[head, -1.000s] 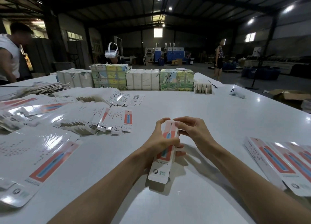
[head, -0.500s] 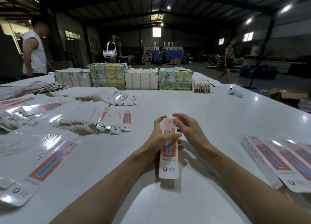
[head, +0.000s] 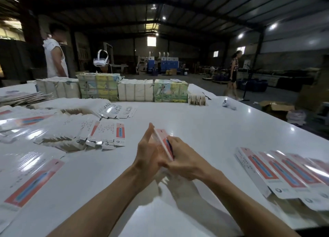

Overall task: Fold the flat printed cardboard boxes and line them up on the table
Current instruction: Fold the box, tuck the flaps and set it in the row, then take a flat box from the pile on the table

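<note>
A slim white-and-red printed box (head: 161,138) is held tilted on its long edge, just above the middle of the white table (head: 204,126). Flat blanks (head: 105,131) lie fanned in overlapping heaps toward the left edge. Folded boxes (head: 284,176) lie side by side at the right edge.

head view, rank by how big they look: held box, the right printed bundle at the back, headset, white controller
1. right printed bundle
2. held box, though nearest the camera, which inflates it
3. headset and white controller look alike; both are far, so unranked
</note>
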The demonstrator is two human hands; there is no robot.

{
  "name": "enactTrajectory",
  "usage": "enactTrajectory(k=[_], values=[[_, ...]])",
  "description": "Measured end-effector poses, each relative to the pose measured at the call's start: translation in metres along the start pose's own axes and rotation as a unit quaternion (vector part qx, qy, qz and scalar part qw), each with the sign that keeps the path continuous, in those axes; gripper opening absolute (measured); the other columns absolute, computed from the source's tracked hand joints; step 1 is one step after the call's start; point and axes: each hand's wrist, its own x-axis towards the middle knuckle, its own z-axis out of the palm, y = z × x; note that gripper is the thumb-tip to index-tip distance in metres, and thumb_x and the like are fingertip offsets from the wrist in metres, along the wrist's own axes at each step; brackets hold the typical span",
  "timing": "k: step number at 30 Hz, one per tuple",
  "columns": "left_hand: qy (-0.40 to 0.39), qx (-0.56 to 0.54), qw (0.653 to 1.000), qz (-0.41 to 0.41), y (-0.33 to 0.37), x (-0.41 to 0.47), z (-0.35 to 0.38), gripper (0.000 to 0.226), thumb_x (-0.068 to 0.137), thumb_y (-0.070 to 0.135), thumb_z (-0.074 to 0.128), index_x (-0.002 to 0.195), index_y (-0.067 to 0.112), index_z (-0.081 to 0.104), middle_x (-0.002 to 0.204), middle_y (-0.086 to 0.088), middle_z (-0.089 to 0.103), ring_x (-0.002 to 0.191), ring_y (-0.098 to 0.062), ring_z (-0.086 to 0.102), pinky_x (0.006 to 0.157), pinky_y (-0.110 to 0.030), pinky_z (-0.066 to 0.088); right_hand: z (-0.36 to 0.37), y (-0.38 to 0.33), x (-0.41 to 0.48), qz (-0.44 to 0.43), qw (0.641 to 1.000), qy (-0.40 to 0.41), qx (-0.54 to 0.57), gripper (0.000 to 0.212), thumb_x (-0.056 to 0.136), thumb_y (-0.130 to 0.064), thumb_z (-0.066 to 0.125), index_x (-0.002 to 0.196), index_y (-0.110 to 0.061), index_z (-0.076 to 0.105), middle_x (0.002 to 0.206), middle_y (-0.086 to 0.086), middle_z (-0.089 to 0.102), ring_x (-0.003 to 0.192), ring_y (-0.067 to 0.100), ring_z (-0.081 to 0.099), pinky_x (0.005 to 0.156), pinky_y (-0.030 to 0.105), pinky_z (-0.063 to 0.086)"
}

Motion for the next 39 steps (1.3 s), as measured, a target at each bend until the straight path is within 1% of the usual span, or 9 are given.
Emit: enactTrajectory(k=[4,8,11,14,20,27,32,36,39], values=[[0.052,0.097,0.994,0.004,-0.007,0.007,0.006,0.06,0.096,0.068,0.048,0.143,0.032,0.051,0.143,-0.006,0.06,0.128,-0.032,0.063,0.103,-0.048,0.055,-0.008,0.01,-0.018,0.016,0.997,0.059,-0.036,0.069,0.099,-0.036,0.069,0.156,-0.021,0.033,0.149,0.003,0.046,0.114,0.019,0.062,0.098,0.029,0.055],[0.113,0.191,0.974,0.043,-0.01,0.012,-0.008,0.034,0.109,0.037,0.053,0.133,0.015,0.061,0.133,-0.01,0.063,0.116,-0.029,0.069,0.081,-0.036,0.063,-0.04,0.047,-0.041,0.113,0.986,0.053,-0.11,0.087,0.099,-0.034,0.066,0.165,-0.037,0.008,0.16,0.005,0.036,0.131,0.027,0.054,0.107,0.039,0.047],[0.102,0.235,0.966,0.046,-0.01,0.011,-0.014,0.027,0.109,0.019,0.052,0.109,0.015,0.079,0.12,-0.015,0.069,0.103,-0.024,0.073,0.077,-0.029,0.062,-0.053,0.082,-0.065,0.2,0.957,-0.009,-0.211,0.073,0.107,-0.032,0.05,0.166,-0.027,0.007,0.174,0.009,0.01,0.159,0.034,0.016,0.128,0.049,0.017],[0.079,0.289,0.954,0.031,-0.016,0.009,-0.009,0.028,0.105,0.015,0.056,0.102,0.024,0.082,0.107,-0.005,0.073,0.092,-0.014,0.075,0.08,-0.027,0.059,-0.054,0.105,-0.086,0.23,0.927,0.005,-0.296,0.066,0.113,-0.032,0.037,0.167,-0.018,0.002,0.175,0.01,-0.007,0.161,0.032,-0.01,0.127,0.049,-0.008],[0.067,0.317,0.946,0.021,-0.016,0.002,-0.006,0.029,0.104,0.013,0.055,0.103,0.024,0.082,0.093,0.002,0.072,0.085,-0.011,0.071,0.079,-0.032,0.054,-0.071,0.12,-0.107,0.266,0.897,0.032,-0.351,0.061,0.105,-0.028,0.055,0.158,-0.017,0.026,0.16,0.008,0.038,0.146,0.029,0.04,0.126,0.047,0.03],[0.048,0.326,0.944,0.022,-0.015,-0.001,-0.004,0.032,0.103,0.006,0.053,0.1,0.019,0.082,0.091,-0.003,0.069,0.081,-0.014,0.067,0.077,-0.034,0.053,-0.08,0.091,-0.085,0.22,0.906,0.07,-0.354,0.052,0.108,-0.028,0.05,0.156,-0.014,0.035,0.165,0.01,0.031,0.153,0.029,0.028,0.127,0.043,0.021],[0.055,0.343,0.937,0.039,-0.013,-0.002,-0.005,0.03,0.104,0.006,0.053,0.104,0.018,0.08,0.09,-0.006,0.072,0.081,-0.018,0.068,0.076,-0.034,0.055,-0.052,0.044,-0.029,0.098,0.948,0.085,-0.291,0.04,0.108,-0.028,0.045,0.144,-0.013,0.051,0.15,0.009,0.049,0.137,0.029,0.044,0.112,0.042,0.039],[0.103,0.425,0.896,0.079,-0.005,0.004,-0.01,0.026,0.103,0.008,0.055,0.108,0.021,0.077,0.087,-0.008,0.076,0.073,-0.02,0.067,0.063,-0.027,0.055,-0.019,0.01,0.01,0.016,0.969,0.115,-0.217,0.025,0.105,-0.026,0.05,0.122,-0.012,0.061,0.118,0.006,0.064,0.11,0.026,0.059,0.091,0.04,0.052],[0.14,0.488,0.86,0.056,0.011,0.009,-0.023,0.016,0.103,0.012,0.06,0.111,0.019,0.071,0.091,-0.009,0.077,0.071,-0.021,0.068,0.061,-0.028,0.053,0.006,0.001,0.021,-0.004,0.981,0.111,-0.156,0.024,0.103,-0.022,0.049,0.121,-0.012,0.062,0.117,0.005,0.069,0.106,0.025,0.063,0.087,0.041,0.054]])
